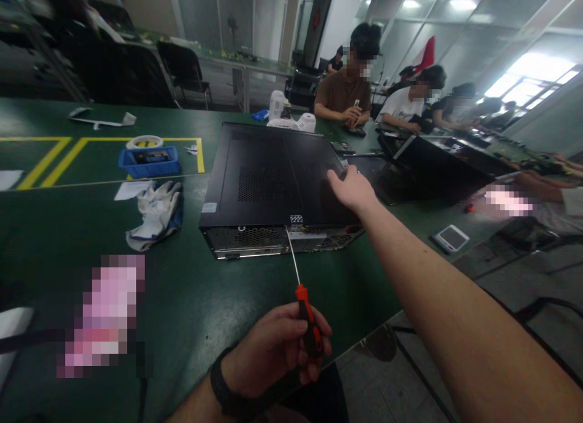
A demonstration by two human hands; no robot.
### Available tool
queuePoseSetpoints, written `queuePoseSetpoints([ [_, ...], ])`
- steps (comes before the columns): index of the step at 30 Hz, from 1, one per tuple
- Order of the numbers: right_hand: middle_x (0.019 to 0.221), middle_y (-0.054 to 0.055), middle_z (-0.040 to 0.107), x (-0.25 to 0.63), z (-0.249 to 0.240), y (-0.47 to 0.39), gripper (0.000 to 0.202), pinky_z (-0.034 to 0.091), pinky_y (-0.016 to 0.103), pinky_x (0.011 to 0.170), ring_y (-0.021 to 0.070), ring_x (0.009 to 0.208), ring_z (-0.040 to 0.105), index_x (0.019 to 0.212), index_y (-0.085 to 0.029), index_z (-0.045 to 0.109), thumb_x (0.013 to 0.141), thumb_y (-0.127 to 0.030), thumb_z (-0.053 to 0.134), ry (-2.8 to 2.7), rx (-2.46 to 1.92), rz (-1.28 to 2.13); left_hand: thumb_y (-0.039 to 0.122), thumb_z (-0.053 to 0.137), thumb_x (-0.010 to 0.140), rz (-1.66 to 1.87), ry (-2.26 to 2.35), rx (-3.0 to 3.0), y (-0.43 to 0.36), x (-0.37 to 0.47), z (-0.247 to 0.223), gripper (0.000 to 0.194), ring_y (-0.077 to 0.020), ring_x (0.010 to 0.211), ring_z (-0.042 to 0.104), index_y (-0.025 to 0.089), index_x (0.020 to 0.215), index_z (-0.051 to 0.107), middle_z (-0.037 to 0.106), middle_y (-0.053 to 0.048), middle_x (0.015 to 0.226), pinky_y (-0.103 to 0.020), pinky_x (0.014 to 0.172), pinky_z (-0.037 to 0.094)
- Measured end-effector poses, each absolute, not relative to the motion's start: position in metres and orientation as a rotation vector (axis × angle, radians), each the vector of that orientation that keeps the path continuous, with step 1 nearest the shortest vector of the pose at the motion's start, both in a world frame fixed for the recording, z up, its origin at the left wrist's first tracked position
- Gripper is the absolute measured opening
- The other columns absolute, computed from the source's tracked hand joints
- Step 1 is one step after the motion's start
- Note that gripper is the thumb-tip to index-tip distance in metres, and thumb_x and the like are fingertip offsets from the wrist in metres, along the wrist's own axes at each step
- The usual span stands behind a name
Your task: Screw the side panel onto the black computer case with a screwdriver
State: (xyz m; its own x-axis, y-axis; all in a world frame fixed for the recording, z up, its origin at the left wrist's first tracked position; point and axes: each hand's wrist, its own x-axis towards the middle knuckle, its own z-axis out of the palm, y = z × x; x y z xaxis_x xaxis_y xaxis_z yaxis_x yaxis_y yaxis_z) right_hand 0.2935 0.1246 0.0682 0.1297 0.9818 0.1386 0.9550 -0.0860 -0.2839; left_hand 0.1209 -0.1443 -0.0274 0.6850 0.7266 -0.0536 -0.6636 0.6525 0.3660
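Bare table (191,295) front-left of the computer case (268,149), passable; narrow lane between case and gloves (155,213). Screwdriver (304,301) and left hand (282,344) block front middle. Right hand (353,189) on case top, forearm bars right approach. White gadgets (306,123) crowd behind; gap there probably tight, blurry.

Left hand (282,344) holds a screwdriver (303,298); right hand (354,189) touches the computer case (277,174).

Left hand (285,344) curled in a grip; ahead of it, right hand (355,189) palm-down, right arm (437,283) outstretched.
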Motion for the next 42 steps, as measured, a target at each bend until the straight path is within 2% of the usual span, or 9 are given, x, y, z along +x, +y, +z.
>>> queuePoseSetpoints([
  [5,0.126,0.024,0.061,0.293,0.069,0.123,0.072,0.044,0.053,0.100,0.0371,0.117,0.059,0.132,-0.013,0.050,0.091,-0.071,0.039,-1.895,-2.114,0.125,0.035,0.066,0.089,0.807,0.214,0.373,-0.146,0.123,-0.028,0.023,-0.0094,0.055,0.067,0.014,0.099,0.064,0.073,-0.008,0.087,-0.017,0.050,0.050],
  [13,0.127,0.024,0.060,0.293,0.070,0.120,0.074,0.045,0.054,0.099,0.0385,0.115,0.060,0.133,-0.012,0.050,0.091,-0.071,0.037,-1.904,-2.117,0.140,0.039,0.070,0.087,0.872,0.211,0.458,-0.147,0.129,-0.042,0.026,-0.0042,0.042,0.055,0.017,0.092,0.056,0.069,-0.002,0.077,-0.013,0.041,0.043],
  [19,0.130,0.024,0.059,0.294,0.070,0.120,0.074,0.045,0.053,0.100,0.0375,0.117,0.059,0.135,-0.012,0.049,0.092,-0.071,0.036,-1.916,-2.105,0.142,0.042,0.065,0.090,0.825,0.220,0.395,-0.145,0.128,-0.039,0.030,-0.0061,0.046,0.057,0.014,0.101,0.065,0.068,-0.004,0.075,-0.015,0.043,0.042],
  [23,0.129,0.023,0.059,0.294,0.070,0.120,0.074,0.045,0.053,0.099,0.0376,0.117,0.059,0.134,-0.012,0.049,0.091,-0.071,0.037,-1.913,-2.109,0.142,0.037,0.064,0.087,0.791,0.220,0.331,-0.145,0.126,-0.038,0.033,-0.0091,0.051,0.062,0.007,0.102,0.070,0.069,-0.009,0.079,-0.018,0.047,0.045],
  [26,0.129,0.023,0.059,0.294,0.071,0.119,0.073,0.045,0.053,0.099,0.0374,0.117,0.059,0.134,-0.012,0.050,0.092,-0.071,0.036,-1.917,-2.113,0.152,0.034,0.066,0.086,0.794,0.207,0.324,-0.146,0.126,-0.040,0.030,-0.0092,0.053,0.063,0.008,0.102,0.070,0.070,-0.009,0.082,-0.018,0.048,0.045],
  [31,0.130,0.023,0.059,0.294,0.071,0.119,0.074,0.045,0.053,0.099,0.0378,0.117,0.059,0.134,-0.013,0.050,0.091,-0.071,0.036,-1.913,-2.113,0.152,0.035,0.066,0.090,0.806,0.255,0.366,-0.148,0.130,-0.040,0.023,-0.0070,0.054,0.062,0.014,0.098,0.065,0.069,-0.006,0.083,-0.017,0.052,0.047],
  [38,0.131,0.024,0.058,0.295,0.071,0.120,0.076,0.045,0.054,0.098,0.0378,0.117,0.060,0.135,-0.014,0.049,0.090,-0.074,0.035,-1.911,-2.132,0.146,0.043,0.065,0.089,0.866,0.265,0.436,-0.149,0.134,-0.039,0.028,-0.0060,0.046,0.057,0.019,0.090,0.051,0.068,-0.001,0.076,-0.016,0.044,0.041],
  [42,0.130,0.025,0.059,0.295,0.070,0.121,0.078,0.045,0.053,0.098,0.0385,0.117,0.060,0.134,-0.013,0.049,0.090,-0.075,0.034,-1.918,-2.119,0.132,0.046,0.067,0.087,0.872,0.346,0.458,-0.149,0.132,-0.031,0.032,-0.0050,0.045,0.053,0.017,0.091,0.054,0.065,-0.001,0.071,-0.015,0.043,0.037],
])
